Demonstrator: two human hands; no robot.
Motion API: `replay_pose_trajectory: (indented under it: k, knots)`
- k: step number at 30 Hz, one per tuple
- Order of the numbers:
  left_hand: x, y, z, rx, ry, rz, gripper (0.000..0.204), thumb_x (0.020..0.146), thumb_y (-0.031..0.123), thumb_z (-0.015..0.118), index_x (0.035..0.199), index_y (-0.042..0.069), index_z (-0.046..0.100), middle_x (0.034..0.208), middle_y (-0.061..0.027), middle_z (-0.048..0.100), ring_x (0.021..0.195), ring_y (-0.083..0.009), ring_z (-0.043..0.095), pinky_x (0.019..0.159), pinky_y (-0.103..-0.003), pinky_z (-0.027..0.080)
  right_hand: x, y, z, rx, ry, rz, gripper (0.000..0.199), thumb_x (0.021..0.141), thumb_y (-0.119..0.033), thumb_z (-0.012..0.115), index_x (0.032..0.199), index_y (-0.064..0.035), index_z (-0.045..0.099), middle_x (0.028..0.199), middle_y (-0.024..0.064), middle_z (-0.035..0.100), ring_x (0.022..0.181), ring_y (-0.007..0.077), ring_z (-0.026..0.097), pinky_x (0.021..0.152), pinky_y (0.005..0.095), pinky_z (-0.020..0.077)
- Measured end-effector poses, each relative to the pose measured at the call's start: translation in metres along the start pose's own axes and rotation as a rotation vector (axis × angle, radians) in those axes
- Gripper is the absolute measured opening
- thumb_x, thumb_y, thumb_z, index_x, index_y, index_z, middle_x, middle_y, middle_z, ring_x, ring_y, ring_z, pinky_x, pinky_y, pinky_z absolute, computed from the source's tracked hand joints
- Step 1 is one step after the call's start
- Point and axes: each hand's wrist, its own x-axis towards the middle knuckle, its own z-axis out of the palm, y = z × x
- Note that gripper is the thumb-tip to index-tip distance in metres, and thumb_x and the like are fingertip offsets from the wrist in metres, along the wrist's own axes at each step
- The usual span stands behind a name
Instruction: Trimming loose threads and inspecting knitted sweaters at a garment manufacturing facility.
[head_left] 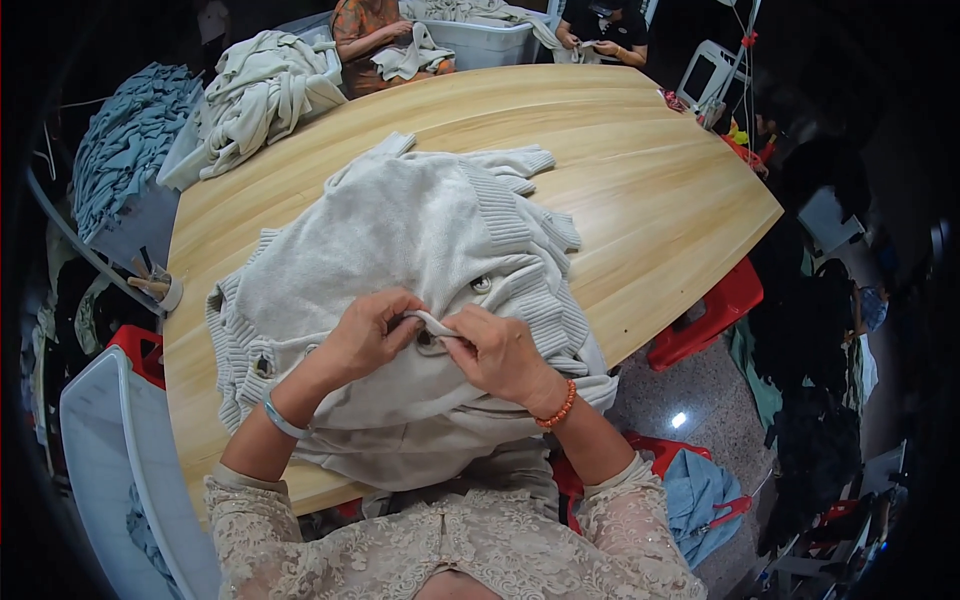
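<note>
A pale grey knitted cardigan (345, 230) lies spread before me, with ribbed bands and other pale knit layers bunched around it. My left hand (375, 335) pinches a narrow fold of its edge between thumb and fingers. Close beside it, my right hand (490, 350) grips the same fold, so the strip is stretched between both hands. Just under that strip a dark round button (425, 338) shows in part. Another button (481, 284) sits above my right hand, and a dark spot that may be a button (262, 365) lies left of my left wrist.
The wooden table (640, 180) reaches away to the right. Pale knits overflow a bin (265, 95) at the far left, near a teal garment heap (135, 130). Two people handle knits across the table. A cup of tools (160, 288) stands at the left edge; a red stool (710, 310) is at right.
</note>
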Motion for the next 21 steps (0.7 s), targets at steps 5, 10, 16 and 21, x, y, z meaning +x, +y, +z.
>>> replay_pose_trajectory:
  k: [5,10,16,21]
  knots:
    - [0.008,0.015,-0.005,0.342,0.064,-0.075,0.019,0.082,0.018,0.078,0.085,0.004,0.065,0.072,-0.0079,0.061,0.063,-0.0253,0.058,0.059,-0.036,0.046,-0.014,0.011,-0.033,-0.222,-0.002,0.155,0.013,0.085,-0.014,0.071,0.093,-0.0082,0.063,0.09,0.0078,0.063,0.073,0.0318,0.066,0.063,0.0404,0.0527]
    - [0.03,0.029,0.013,0.529,0.287,0.453,0.019,0.074,0.015,0.079,0.078,0.007,0.061,0.077,-0.0078,0.058,0.076,-0.0298,0.057,0.07,-0.04,0.048,-0.023,0.015,-0.047,-0.221,0.0,0.131,0.017,0.085,-0.007,0.065,0.101,-0.0073,0.061,0.095,0.0101,0.063,0.081,0.0345,0.065,0.068,0.0424,0.0525]
    - [0.069,0.023,0.051,0.517,-0.017,0.295,0.021,0.086,0.011,0.066,0.105,0.004,0.069,0.102,-0.014,0.069,0.097,-0.0341,0.065,0.084,-0.043,0.052,-0.022,0.014,-0.04,-0.195,0.068,0.028,0.02,0.083,-0.005,0.067,0.102,-0.0059,0.062,0.088,0.0114,0.065,0.072,0.0321,0.066,0.062,0.0396,0.0517]
    - [0.09,0.03,0.045,0.477,-0.151,0.119,0.021,0.083,0.013,0.068,0.099,0.0,0.069,0.099,-0.0149,0.07,0.092,-0.0331,0.066,0.082,-0.04,0.053,-0.026,0.011,-0.048,-0.195,0.046,0.057,0.018,0.082,-0.003,0.067,0.099,-0.0043,0.061,0.088,0.0124,0.064,0.072,0.033,0.065,0.062,0.0395,0.0514]
